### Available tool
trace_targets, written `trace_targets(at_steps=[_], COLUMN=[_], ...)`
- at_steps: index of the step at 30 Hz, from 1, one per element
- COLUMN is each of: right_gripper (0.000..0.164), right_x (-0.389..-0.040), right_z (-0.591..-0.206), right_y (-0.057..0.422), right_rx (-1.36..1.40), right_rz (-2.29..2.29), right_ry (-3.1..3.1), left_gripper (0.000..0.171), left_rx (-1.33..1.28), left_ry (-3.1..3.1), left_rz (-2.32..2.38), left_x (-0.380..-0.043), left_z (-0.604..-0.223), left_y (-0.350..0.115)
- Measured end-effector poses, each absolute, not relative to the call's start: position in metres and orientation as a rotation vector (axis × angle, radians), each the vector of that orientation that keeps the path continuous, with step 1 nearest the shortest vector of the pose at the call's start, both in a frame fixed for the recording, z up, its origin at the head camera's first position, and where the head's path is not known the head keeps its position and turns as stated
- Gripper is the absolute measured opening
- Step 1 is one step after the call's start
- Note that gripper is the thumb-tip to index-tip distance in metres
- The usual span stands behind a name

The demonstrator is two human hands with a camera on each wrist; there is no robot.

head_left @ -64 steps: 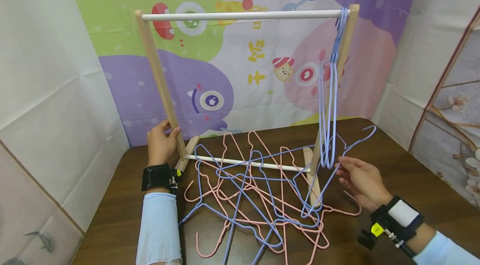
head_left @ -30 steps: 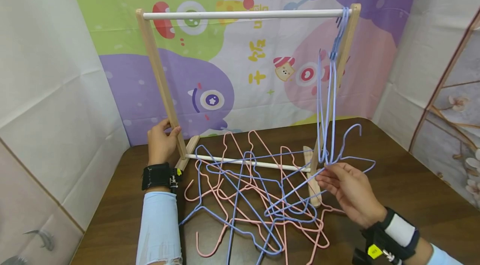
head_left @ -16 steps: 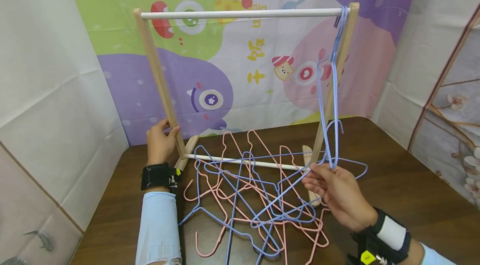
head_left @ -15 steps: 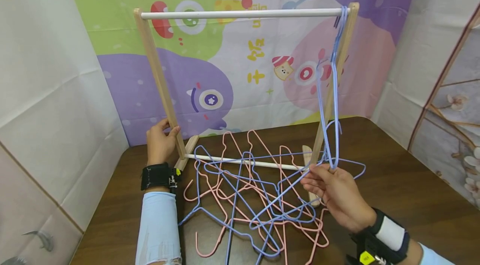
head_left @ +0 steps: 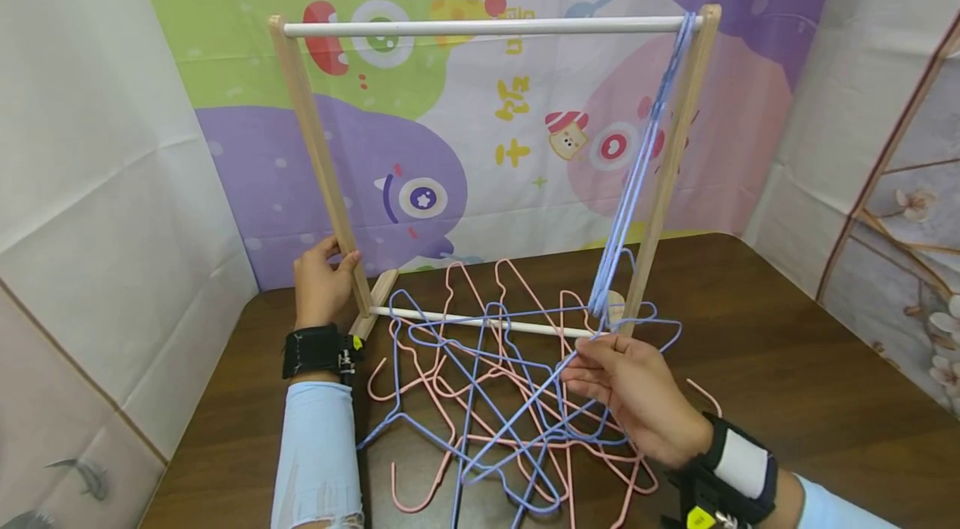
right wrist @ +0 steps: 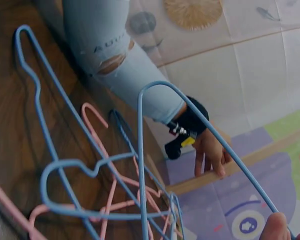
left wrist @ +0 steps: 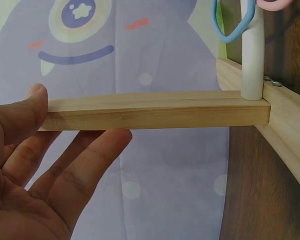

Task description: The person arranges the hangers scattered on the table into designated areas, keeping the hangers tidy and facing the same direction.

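My left hand (head_left: 321,283) grips the left wooden post (left wrist: 155,111) of a small clothes rack, thumb on one side and fingers on the other. With thumb and fingers, my right hand (head_left: 637,396) pinches a blue clothes hanger (right wrist: 141,150) low by the rack's right post (head_left: 663,204). One end of that hanger reaches left over the pile, and its hook rises behind the hanging ones. Several blue hangers (head_left: 628,187) hang at the right end of the white top bar (head_left: 487,28), slanting left, their lower ends close above my right hand.
Pink hangers (head_left: 431,496) and blue hangers lie tangled on the dark wooden table (head_left: 795,362), over and before the white lower bar (head_left: 420,316). A printed cloth (head_left: 420,154) hangs behind the rack, and pale panels (head_left: 112,137) flank the table.
My right hand has carried the pinched blue hanger leftward, past the right post's foot. The hanging hangers have swung from near vertical to a leftward slant. My left hand stays on the post.
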State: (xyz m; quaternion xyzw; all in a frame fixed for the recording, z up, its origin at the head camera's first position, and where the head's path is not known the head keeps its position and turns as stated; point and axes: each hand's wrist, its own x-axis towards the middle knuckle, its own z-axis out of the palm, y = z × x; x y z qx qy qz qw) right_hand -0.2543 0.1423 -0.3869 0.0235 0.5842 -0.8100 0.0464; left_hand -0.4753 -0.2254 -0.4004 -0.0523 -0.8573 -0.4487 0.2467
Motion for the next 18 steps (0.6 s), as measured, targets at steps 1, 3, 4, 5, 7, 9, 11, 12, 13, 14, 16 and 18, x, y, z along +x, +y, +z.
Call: trace_targets(at_steps=[1,3,4,5,7,9,11,12,13,14,16,18], right_gripper=[0.011,0.011,0.011,0.012,0.012,0.012,0.011,0.011,0.011,0.011,0.012,0.012], right_x=[-0.255,-0.256,-0.257,-0.257,-0.258,-0.259,-0.259,-0.260,-0.260,-0.261,-0.262,-0.264], right_z=[-0.387,-0.387,-0.387,-0.387,-0.387,-0.387,-0.387,-0.387,-0.387,-0.387,-0.387,-0.388], right_y=[0.139,0.134,0.132,0.129,0.125,0.121,0.117,0.114,0.112,0.110,0.105,0.099], right_rx=[0.064,0.064,0.062,0.057,0.056,0.056,0.055,0.054,0.057,0.055,0.058,0.065], right_rz=[-2.475,-2.474,-2.474,-2.474,-2.477,-2.477,-2.475,-2.472,-2.472,-2.471,-2.470,-2.468], right_ry=[1.767,1.749,1.741,1.733,1.720,1.715,1.717,1.719,1.721,1.722,1.720,1.710], left_gripper=[0.035,0.035,0.034,0.034,0.033,0.032,0.032,0.033,0.033,0.033,0.034,0.035], left_rx=[-0.141,-0.141,-0.140,-0.140,-0.141,-0.143,-0.143,-0.144,-0.145,-0.148,-0.150,-0.149], left_ry=[-2.339,-2.336,-2.334,-2.332,-2.328,-2.324,-2.321,-2.319,-2.318,-2.317,-2.316,-2.318], left_rz=[-1.227,-1.226,-1.224,-1.222,-1.219,-1.220,-1.223,-1.226,-1.228,-1.228,-1.226,-1.223], left_x=[-0.475,-0.475,-0.476,-0.476,-0.477,-0.477,-0.477,-0.477,-0.477,-0.477,-0.477,-0.477], left_z=[-0.400,-0.400,-0.400,-0.400,-0.400,-0.400,-0.400,-0.400,-0.401,-0.401,-0.401,-0.401], left_y=[-0.225,-0.226,-0.226,-0.226,-0.225,-0.225,-0.225,-0.225,-0.225,-0.225,-0.224,-0.225])
